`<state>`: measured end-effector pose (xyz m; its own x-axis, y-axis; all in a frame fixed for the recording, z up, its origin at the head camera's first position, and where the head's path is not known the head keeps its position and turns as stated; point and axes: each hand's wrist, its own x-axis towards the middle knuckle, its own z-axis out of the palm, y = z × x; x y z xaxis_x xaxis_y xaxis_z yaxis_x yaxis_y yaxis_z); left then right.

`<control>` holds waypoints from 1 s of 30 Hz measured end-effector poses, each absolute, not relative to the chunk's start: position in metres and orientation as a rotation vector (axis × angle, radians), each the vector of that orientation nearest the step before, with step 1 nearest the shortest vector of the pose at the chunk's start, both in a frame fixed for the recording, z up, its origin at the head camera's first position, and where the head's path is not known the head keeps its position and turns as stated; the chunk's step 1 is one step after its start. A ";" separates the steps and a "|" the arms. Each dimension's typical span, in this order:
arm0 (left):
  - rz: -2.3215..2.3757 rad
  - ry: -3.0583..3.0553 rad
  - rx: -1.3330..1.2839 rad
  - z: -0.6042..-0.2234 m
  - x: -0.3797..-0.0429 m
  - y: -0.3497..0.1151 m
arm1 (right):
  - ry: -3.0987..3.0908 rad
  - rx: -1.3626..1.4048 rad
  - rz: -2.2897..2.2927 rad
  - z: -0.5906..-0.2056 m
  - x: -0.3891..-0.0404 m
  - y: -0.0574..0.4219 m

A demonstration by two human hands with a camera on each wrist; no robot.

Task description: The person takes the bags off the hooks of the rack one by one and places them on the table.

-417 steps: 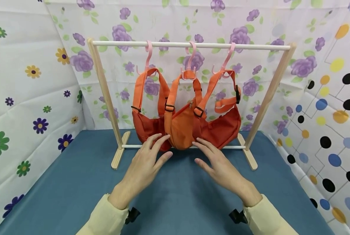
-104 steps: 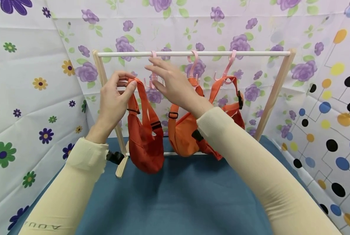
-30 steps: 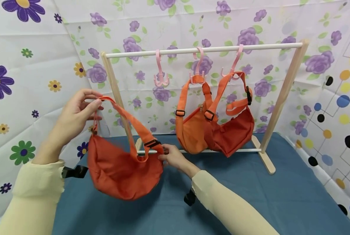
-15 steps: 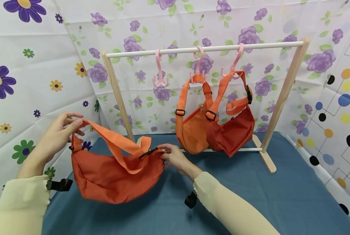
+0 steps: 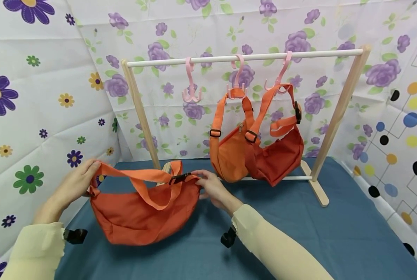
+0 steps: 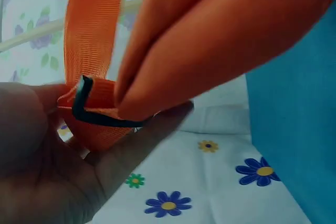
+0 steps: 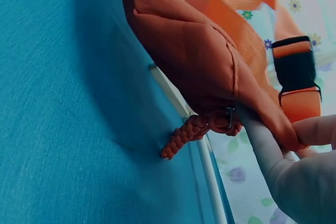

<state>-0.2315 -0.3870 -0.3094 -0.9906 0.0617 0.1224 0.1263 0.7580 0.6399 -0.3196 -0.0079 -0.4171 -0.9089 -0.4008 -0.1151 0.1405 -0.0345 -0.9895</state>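
Observation:
A red-orange shoulder bag (image 5: pixel 142 217) is stretched between both hands above the blue tabletop. At its left end, my left hand (image 5: pixel 76 184) grips the orange strap (image 6: pixel 92 30) close to a black strap ring (image 6: pixel 84 111). My right hand (image 5: pixel 215 190) pinches the bag's upper right corner, beside the black buckle (image 5: pixel 179 178). In the right wrist view a braided cord (image 7: pixel 184 136) dangles from that corner. The rest of the strap droops loosely across the bag's front.
Behind stands a wooden rack (image 5: pixel 341 101) with a white bar (image 5: pixel 257 57). A bare pink hook (image 5: pixel 191 87) hangs at its left. An orange bag (image 5: pixel 231 159) and a red bag (image 5: pixel 280 155) hang from two more pink hooks. Patterned cloth walls surround the blue table (image 5: pixel 299 233).
Over the last second my left hand has come down with its end of the bag, which now lies more level. Earlier, the bag came off the left pink hook. The right hand has barely moved.

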 end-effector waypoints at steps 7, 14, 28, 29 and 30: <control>-0.995 -2.892 -0.255 -0.325 -0.231 -0.393 | 1.828 -0.256 -2.049 -0.412 -0.318 -0.009; -1.069 -2.989 -0.310 -0.338 -0.227 -0.395 | 1.779 -0.240 -2.097 -0.412 -0.319 -0.005; -1.535 -3.191 -0.448 -0.352 -0.223 -0.405 | 1.795 -0.207 -2.090 -0.413 -0.320 -0.004; -1.537 -3.193 -0.467 -0.351 -0.223 -0.405 | 1.795 -0.208 -2.092 -0.413 -0.320 -0.004; -1.539 -3.194 -0.478 -0.351 -0.223 -0.405 | 1.796 -0.209 -2.092 -0.413 -0.320 -0.004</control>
